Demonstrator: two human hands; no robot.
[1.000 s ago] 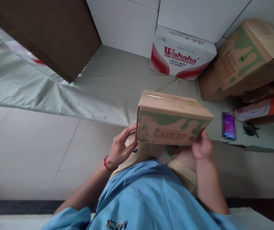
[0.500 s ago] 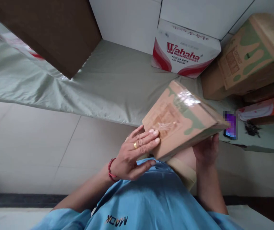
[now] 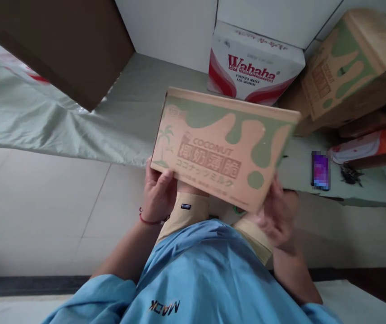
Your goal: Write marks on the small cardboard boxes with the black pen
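In the head view, the person holds a coconut carton (image 3: 220, 148) in both hands, above the front edge of the cloth-covered counter (image 3: 125, 119), near the middle of the visible stretch. Its broad printed face, with green drips and a palm tree, is turned up toward the camera, and the carton tilts down to the right.

The left hand (image 3: 159, 193) grips the lower left corner, thumb on the printed face and fingers partly hidden by the carton; a red cord (image 3: 148, 219) circles that wrist. The right hand (image 3: 277, 220) holds the lower right corner, but blur hides just how its fingers sit. The person's blue shirt (image 3: 209, 270) and tan shorts (image 3: 189, 220) show below.

Against the wall at the counter's back edge stands a white and red Wahaha box (image 3: 250, 67). A second coconut carton (image 3: 338, 67) sits tilted toward the back right corner. Nearer the front edge on the right lie a phone (image 3: 320, 171), its screen pixelated, a dark bunch that looks like keys (image 3: 350, 174), and an orange and white package (image 3: 365, 146). On the counter's left part is a large brown box (image 3: 61, 45), beside clear plastic wrapping (image 3: 20, 65).
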